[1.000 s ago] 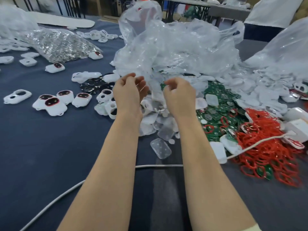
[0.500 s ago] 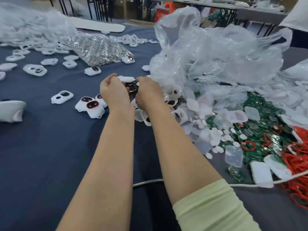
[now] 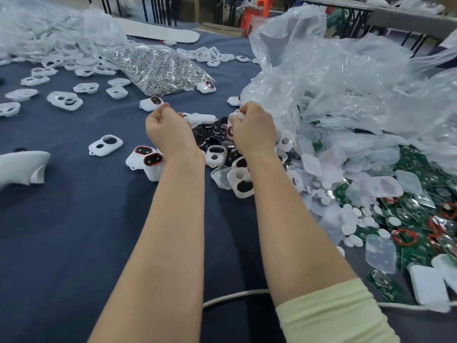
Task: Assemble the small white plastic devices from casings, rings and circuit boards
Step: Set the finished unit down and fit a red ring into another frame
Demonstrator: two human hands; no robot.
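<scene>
Beside the near-left foot of the crumpled clear plastic bag (image 3: 346, 78), both hands are raised just above a small pile of dark discs (image 3: 215, 134) on the blue table cloth (image 3: 74, 231). Watching from my remote seat, I see the right hand (image 3: 252, 129) with its fingers curled round a white casing (image 3: 232, 123); only an edge and one dark opening peek out on the side away from the bag. The left hand (image 3: 170, 129), a little farther from the bag, is curled into a loose fist with the fingertips tucked under, and I cannot tell whether it pinches a part or nothing at all. I judge the job to be at an early stage. Only a few finished devices (image 3: 146, 157), white with red-edged windows, lie left of the bag just beside the left wrist, and two more sit farther back toward the bag's far-left corner, near a sack of shiny metal bits (image 3: 160, 68). Far more is left to do: empty casings (image 3: 106, 144) are scattered well to the left of the bag, more are heaped at its foot beside the right forearm, and at the bag's near-right side a big spread of green circuit boards (image 3: 415, 246) and loose red rings (image 3: 398, 235) waits unused. I take the piece in the right hand for the next unit, its ring and board not yet fitted as far as I can see
</scene>
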